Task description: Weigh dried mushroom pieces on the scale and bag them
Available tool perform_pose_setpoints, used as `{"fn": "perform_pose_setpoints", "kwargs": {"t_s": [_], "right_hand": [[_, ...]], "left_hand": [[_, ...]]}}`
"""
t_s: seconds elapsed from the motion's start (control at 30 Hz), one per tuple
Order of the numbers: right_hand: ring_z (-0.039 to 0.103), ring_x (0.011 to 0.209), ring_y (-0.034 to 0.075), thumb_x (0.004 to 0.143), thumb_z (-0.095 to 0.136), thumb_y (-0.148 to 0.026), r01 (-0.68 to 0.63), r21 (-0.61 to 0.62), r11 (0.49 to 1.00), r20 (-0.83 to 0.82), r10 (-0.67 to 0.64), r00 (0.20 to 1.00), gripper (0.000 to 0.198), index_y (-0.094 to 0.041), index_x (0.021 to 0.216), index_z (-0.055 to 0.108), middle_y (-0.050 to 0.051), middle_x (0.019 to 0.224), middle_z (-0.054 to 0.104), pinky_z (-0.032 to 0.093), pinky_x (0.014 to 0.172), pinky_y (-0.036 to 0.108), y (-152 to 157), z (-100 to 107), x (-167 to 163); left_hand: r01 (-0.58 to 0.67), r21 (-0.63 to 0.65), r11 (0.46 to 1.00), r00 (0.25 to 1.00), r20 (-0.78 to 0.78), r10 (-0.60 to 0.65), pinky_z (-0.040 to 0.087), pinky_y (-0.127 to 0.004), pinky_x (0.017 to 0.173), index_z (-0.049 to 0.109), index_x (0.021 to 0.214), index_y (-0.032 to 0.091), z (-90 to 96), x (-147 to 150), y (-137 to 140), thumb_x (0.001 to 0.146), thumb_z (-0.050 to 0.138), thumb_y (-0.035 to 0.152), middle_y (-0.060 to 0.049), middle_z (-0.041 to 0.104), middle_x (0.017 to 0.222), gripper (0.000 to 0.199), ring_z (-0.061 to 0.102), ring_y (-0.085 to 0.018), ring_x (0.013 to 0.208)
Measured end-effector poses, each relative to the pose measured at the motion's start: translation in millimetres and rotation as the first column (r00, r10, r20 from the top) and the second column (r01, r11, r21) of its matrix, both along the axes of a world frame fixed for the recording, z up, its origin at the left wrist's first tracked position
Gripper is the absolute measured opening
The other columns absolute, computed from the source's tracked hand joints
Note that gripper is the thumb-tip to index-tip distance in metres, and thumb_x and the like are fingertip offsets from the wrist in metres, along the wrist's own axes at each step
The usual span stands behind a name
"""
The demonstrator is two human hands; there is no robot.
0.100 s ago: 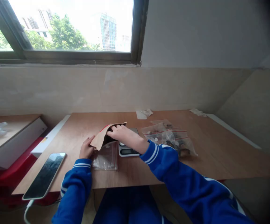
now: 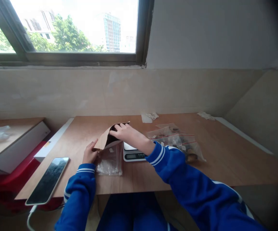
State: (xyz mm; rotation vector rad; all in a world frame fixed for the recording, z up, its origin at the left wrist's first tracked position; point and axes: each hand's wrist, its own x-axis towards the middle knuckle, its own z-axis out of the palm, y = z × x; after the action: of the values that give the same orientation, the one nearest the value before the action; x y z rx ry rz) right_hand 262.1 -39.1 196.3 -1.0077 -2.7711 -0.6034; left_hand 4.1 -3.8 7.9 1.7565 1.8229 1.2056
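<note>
A brown paper bag (image 2: 102,140) is tilted with its dark mouth facing right. My left hand (image 2: 90,152) is closed on its lower left edge. At the bag's mouth is my right hand (image 2: 126,133), its fingers bent down into the opening; the fingertips and anything between them are hidden. Below the bag a clear zip bag (image 2: 108,165) lies flat on the table. A white digital kitchen scale (image 2: 134,156) sits just right of it, partly covered by my right hand and forearm.
Several clear zip bags (image 2: 190,147) with dark brown pieces lie at the right. A phone (image 2: 47,181) with a white cable rests by the left edge of the wooden table (image 2: 227,157). Crumpled tissue (image 2: 150,117) is at the back. Another table (image 2: 11,134) stands left.
My right hand has drawn slightly up at the bag's mouth, and the bag opens a bit wider. More of the scale shows. The whole view has shifted slightly.
</note>
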Motion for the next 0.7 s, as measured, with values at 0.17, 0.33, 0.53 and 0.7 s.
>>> {"fn": "perform_pose_setpoints", "kwargs": {"t_s": [0.17,0.33,0.53,0.7], "right_hand": [[0.058,0.099,0.023,0.092,0.041,-0.007,0.038,0.01,0.999,0.009,-0.038,0.999,0.03,-0.018,0.119,0.048,0.014,0.115,0.055,0.054,0.074,0.034,6,17,-2],[0.057,0.1,0.023,0.09,0.044,-0.005,0.053,-0.055,0.997,0.038,-0.051,0.998,0.032,-0.017,0.119,0.05,0.013,0.114,0.055,0.054,0.073,0.032,2,25,2],[0.056,0.099,0.022,0.09,0.045,-0.005,0.062,-0.118,0.991,-0.022,-0.065,0.998,0.032,-0.017,0.119,0.049,0.011,0.109,0.055,0.054,0.074,0.032,-4,30,13],[0.055,0.103,0.022,0.089,0.047,-0.005,0.021,-0.171,0.985,-0.208,-0.057,0.977,0.031,-0.019,0.116,0.052,0.01,0.109,0.055,0.052,0.078,0.031,5,25,29]], "left_hand": [[0.091,0.036,0.995,0.993,-0.08,-0.087,0.051,-0.035,0.083,0.068,0.102,0.013,7.2,3,-3,0.069,0.056,0.034,-0.009,0.069,0.102,0.041,0.062,-0.027,0.096],[0.106,0.02,0.994,0.984,-0.146,-0.102,0.048,-0.038,0.091,0.068,0.107,0.016,0.5,0,0,0.069,0.055,0.03,-0.009,0.068,0.107,0.042,0.059,-0.029,0.104],[0.022,0.044,0.999,0.986,-0.167,-0.015,0.041,-0.04,0.102,0.066,0.113,0.015,-11.1,-5,5,0.067,0.055,0.028,-0.009,0.065,0.117,0.048,0.055,-0.029,0.115],[0.042,0.044,0.998,0.978,-0.207,-0.032,0.039,-0.042,0.104,0.066,0.111,0.016,-10.4,-4,3,0.068,0.054,0.029,-0.009,0.066,0.115,0.046,0.053,-0.029,0.116]]}}
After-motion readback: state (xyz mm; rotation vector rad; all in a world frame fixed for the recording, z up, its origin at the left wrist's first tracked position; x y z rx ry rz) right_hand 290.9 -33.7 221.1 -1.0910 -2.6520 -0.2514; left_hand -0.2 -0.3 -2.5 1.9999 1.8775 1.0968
